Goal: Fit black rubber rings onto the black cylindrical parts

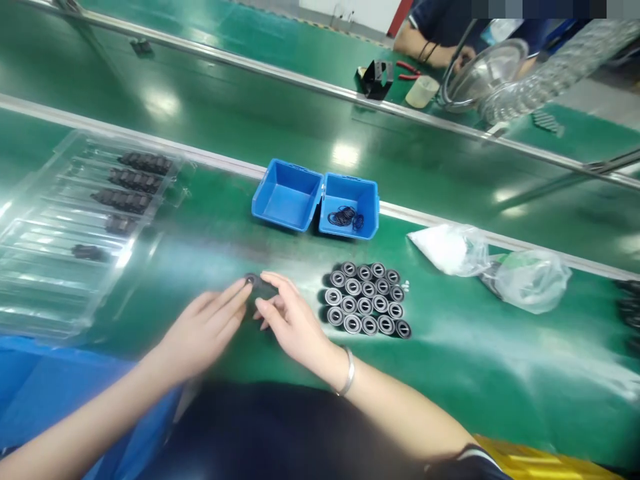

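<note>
**Over a green worktop (450, 393), a small black part (255, 281) is held at the fingertips**

At the far left, a clear tray (35, 275) is cut off by the picture's edge; dark, ridged pieces (146, 162) are held in its upper slots, their details blurred. Below it, a blue bin (60, 377) is partly covered by the left forearm. By the fingertips of the left hand (203, 333), the ringed end of the black part is gripped; the thumb is hidden. From the other side, the part is met by the half-curled right hand (295, 323), by whose fingers its far end is obscured; whether it is gripped there cannot be told. Beyond the hands, two blue boxes (267, 195) are set side by side, with thin black loops (343, 216) tangled in the right one. Just right of the right hand, black cylinders (365, 306) are stood in close rows. Farther right, two plastic bags (533, 283) are seen, their contents hard to make out. Dark objects (631, 310) are cut off by the right edge.
</note>
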Tool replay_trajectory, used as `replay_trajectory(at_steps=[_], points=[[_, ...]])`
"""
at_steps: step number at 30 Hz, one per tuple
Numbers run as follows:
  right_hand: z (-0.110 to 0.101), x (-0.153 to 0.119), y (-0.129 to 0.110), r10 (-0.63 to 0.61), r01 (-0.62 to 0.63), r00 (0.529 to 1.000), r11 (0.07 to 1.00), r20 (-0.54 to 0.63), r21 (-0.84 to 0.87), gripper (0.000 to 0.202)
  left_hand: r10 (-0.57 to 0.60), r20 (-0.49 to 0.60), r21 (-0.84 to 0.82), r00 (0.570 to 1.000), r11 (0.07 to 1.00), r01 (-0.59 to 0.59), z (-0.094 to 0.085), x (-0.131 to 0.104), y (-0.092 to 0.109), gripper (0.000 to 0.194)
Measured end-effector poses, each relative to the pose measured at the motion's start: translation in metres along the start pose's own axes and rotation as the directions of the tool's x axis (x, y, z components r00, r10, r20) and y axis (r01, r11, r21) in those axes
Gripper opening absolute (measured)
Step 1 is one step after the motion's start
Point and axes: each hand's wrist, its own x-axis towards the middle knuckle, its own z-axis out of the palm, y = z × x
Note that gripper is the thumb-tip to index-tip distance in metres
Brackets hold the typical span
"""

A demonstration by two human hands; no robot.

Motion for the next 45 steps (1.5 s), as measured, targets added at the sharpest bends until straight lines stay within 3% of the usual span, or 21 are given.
replay_trajectory(at_steps=[1, 3, 5, 7, 9, 11, 14, 16, 17, 19, 22, 24, 27, 29, 31, 37, 40, 45], points=[[-0.006, -0.006, -0.006, -0.110, 0.102, 0.994, 0.973, -0.026, -0.208, 0.034, -0.008, 0.005, -0.016, 1.000, 1.000, 0.008, 0.001, 0.003, -0.005, 0.031], [-0.022, -0.020, -0.019, -0.284, 0.206, 0.958, 0.764, -0.032, -0.611, 0.025, -0.040, 0.003, -0.073, 0.999, 0.997, 0.040, 0.002, 0.010, -0.013, 0.030], [-0.038, -0.032, -0.027, -0.359, 0.116, 0.930, 0.484, -0.076, -0.868, 0.019, -0.119, -0.041, -0.144, 0.992, 0.983, 0.112, 0.000, 0.015, -0.016, 0.030], [-0.051, -0.041, -0.030, -0.383, -0.039, 0.911, 0.288, -0.152, -0.957, 0.018, -0.254, -0.113, -0.239, 0.961, 0.945, 0.222, -0.004, 0.016, -0.015, 0.029], [-0.059, -0.046, -0.027, -0.376, -0.127, 0.906, 0.193, -0.193, -0.973, 0.018, -0.416, -0.137, -0.371, 0.899, 0.863, 0.342, -0.008, 0.015, -0.011, 0.024], [-0.062, -0.048, -0.022, -0.359, -0.145, 0.914, 0.151, -0.191, -0.978, 0.017, -0.552, -0.054, -0.529, 0.832, 0.722, 0.445, -0.011, 0.013, -0.005, 0.019], [-0.059, -0.047, -0.015, -0.351, -0.123, 0.922, 0.136, -0.164, -0.983, 0.016, -0.659, 0.187, -0.724, 0.729, 0.409, 0.555, -0.012, 0.012, 0.004, 0.017], [-0.054, -0.045, -0.013, -0.362, -0.091, 0.922, 0.142, -0.138, -0.986, 0.017, -0.671, 0.305, -0.774, 0.676, 0.239, 0.586, -0.012, 0.013, 0.009, 0.020], [-0.051, -0.043, -0.013, -0.367, -0.068, 0.923, 0.149, -0.119, -0.986, 0.016, -0.670, 0.333, -0.780, 0.664, 0.200, 0.593, -0.012, 0.013, 0.010, 0.021], [-0.045, -0.039, -0.013, -0.369, 0.000, 0.927, 0.173, -0.064, -0.985, 0.016, -0.664, 0.347, -0.772, 0.662, 0.198, 0.603, -0.012, 0.014, 0.010, 0.022], [-0.033, -0.031, -0.017, -0.345, 0.158, 0.937, 0.253, 0.064, -0.955, 0.017, -0.658, 0.318, -0.736, 0.683, 0.283, 0.615, -0.015, 0.013, 0.009, 0.023], [-0.026, -0.026, -0.022, -0.341, 0.251, 0.932, 0.367, 0.121, -0.896, 0.019, -0.659, 0.280, -0.710, 0.698, 0.347, 0.613, -0.017, 0.012, 0.008, 0.022], [-0.017, -0.018, -0.030, -0.353, 0.308, 0.932, 0.645, 0.086, -0.700, 0.020, -0.643, 0.231, -0.680, 0.730, 0.430, 0.594, -0.019, 0.011, 0.009, 0.021], [-0.013, -0.012, -0.033, -0.310, 0.297, 0.949, 0.816, 0.058, -0.496, 0.016, -0.621, 0.200, -0.666, 0.758, 0.482, 0.570, -0.021, 0.012, 0.012, 0.022], [-0.010, -0.007, -0.033, -0.235, 0.242, 0.970, 0.914, 0.063, -0.326, 0.010, -0.600, 0.171, -0.662, 0.781, 0.517, 0.542, -0.022, 0.013, 0.014, 0.022], [-0.013, 0.001, -0.024, -0.091, 0.096, 0.995, 0.981, 0.036, -0.166, 0.015, -0.563, 0.202, -0.715, 0.802, 0.475, 0.513, -0.024, 0.013, 0.015, 0.024], [-0.014, 0.000, -0.022, -0.070, 0.072, 0.997, 0.992, 0.025, -0.103, 0.013, -0.564, 0.227, -0.729, 0.794, 0.442, 0.522, -0.023, 0.011, 0.015, 0.024], [-0.012, -0.002, -0.026, -0.066, 0.076, 0.993, 0.991, 0.097, -0.108, 0.010, -0.575, 0.179, -0.713, 0.798, 0.483, 0.508, -0.022, 0.014, 0.018, 0.021]])
